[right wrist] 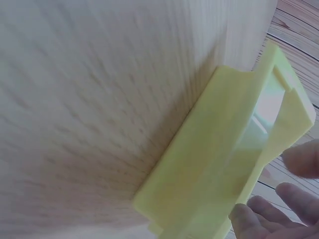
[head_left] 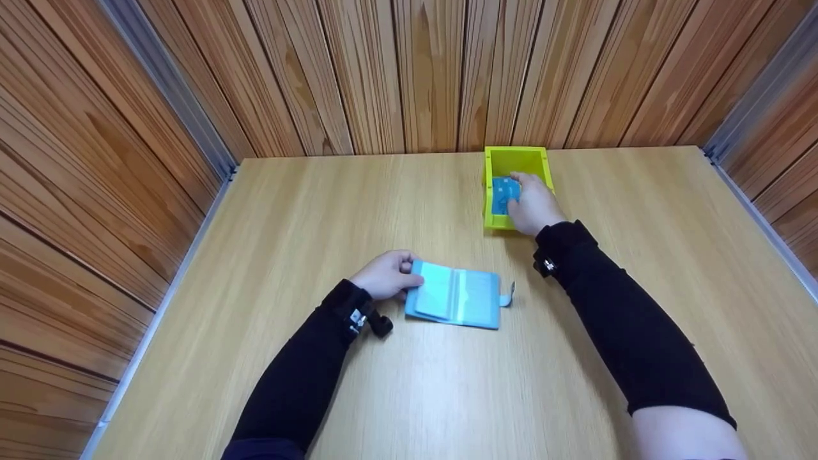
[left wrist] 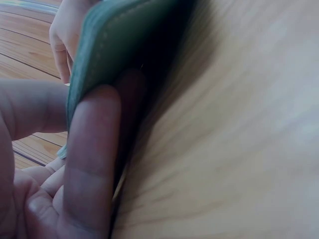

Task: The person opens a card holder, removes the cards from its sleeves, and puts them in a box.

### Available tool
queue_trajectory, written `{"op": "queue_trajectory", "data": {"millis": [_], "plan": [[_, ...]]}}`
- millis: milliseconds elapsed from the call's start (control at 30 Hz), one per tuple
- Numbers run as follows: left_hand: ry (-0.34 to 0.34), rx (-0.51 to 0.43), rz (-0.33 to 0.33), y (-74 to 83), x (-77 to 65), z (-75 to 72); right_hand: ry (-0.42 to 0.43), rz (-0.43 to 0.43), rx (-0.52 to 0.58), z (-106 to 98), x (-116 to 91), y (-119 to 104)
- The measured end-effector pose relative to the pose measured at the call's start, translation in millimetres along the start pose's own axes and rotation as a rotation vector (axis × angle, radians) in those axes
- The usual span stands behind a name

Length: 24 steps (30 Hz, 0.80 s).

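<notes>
A light blue bifold wallet [head_left: 478,303] lies opened out, its clear pockets facing up and a snap strap sticking out at the right. My left hand [head_left: 385,275] pinches its left edge, thumb on the inner side; in the left wrist view, fingers pass behind the green-looking cover [left wrist: 124,47]. Over the right side of a yellow bin [head_left: 495,222] reaches my right hand [head_left: 535,206]. Inside that bin is a blue card [head_left: 505,191], partly covered by the hand. In the right wrist view the fingers [right wrist: 249,224] are loosely bent at the bin's rim, with nothing between them.
The bin stands near the back of the wooden table [head_left: 307,211], close to the plank wall [head_left: 428,76]. Plank panels with grey metal corner posts [head_left: 185,96] bound the table at both sides. The wallet is nearer the front.
</notes>
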<state>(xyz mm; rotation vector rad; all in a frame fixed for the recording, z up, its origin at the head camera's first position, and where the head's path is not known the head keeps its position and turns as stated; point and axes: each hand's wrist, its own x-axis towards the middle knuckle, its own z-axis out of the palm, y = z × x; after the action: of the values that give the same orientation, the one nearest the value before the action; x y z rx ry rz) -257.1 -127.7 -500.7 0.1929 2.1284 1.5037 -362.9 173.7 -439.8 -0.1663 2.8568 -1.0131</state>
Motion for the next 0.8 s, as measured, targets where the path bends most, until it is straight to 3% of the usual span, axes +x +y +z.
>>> {"op": "queue_trajectory", "data": {"millis": [533, 800], "plan": [[0.016, 0.043, 0.005, -3.3, 1.2, -2.4, 0.087, -0.172, -0.002, -15.9, -33.8, 1.1], [0.116, 0.163, 0.020, 2.5, -3.3, 1.9, 0.162, -0.262, -0.080, -21.8, -61.8, 12.7]]}}
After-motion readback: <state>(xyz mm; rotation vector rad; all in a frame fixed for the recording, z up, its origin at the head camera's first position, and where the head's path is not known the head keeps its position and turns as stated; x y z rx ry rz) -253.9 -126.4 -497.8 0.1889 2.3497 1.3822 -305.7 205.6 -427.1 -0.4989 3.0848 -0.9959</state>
